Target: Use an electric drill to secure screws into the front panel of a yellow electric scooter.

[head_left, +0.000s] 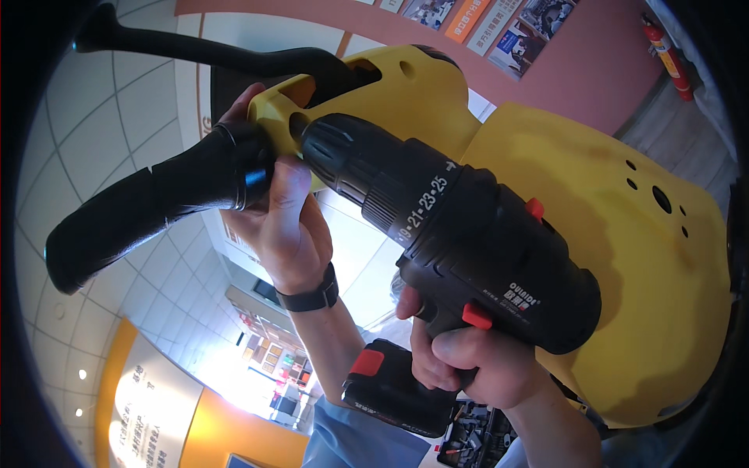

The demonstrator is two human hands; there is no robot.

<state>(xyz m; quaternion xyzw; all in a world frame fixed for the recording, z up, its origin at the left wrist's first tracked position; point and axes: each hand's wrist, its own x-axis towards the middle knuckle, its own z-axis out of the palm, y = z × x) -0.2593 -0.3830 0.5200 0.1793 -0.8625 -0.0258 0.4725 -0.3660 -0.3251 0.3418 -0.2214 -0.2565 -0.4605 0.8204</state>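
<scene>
My right hand (476,366) grips a black cordless drill (484,249) with red switches and a battery pack at the bottom. The drill's chuck points up-left into an opening at the end of a yellow plastic housing (406,86); whether a bit is fitted I cannot see. My left hand (285,226), a dark band on its wrist, wraps round that end, holding a black curved grip (148,195) against it, just left of the chuck. A long black lever (179,47) extends left from the housing. A broad yellow panel (647,288) with several holes lies behind the drill.
Below the drill is an open case of small tool pieces (476,433). A red fire extinguisher (667,58) stands at upper right by a pink wall (593,62) with posters. A white and orange display (148,405) is at lower left, near shelving (273,359) in the background.
</scene>
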